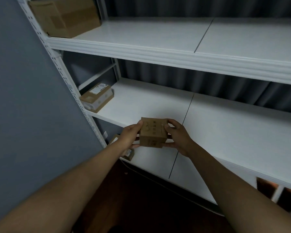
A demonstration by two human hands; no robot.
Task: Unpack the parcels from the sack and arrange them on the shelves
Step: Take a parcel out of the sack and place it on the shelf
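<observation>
small cardboard parcel (153, 132) held between both hands in front of the middle shelf (225, 125), at its front edge; left hand (130, 137) grips its left side with thumb on top and fingers curled beneath, right hand (176, 137) grips the right side the same way. labelled cardboard parcel (97, 96) sits at the far left of the middle shelf, large cardboard box (65, 15) at the left end of the top shelf (158, 36). another labelled parcel (128, 153) on the lower shelf (158, 163), mostly hidden behind the left wrist.
</observation>
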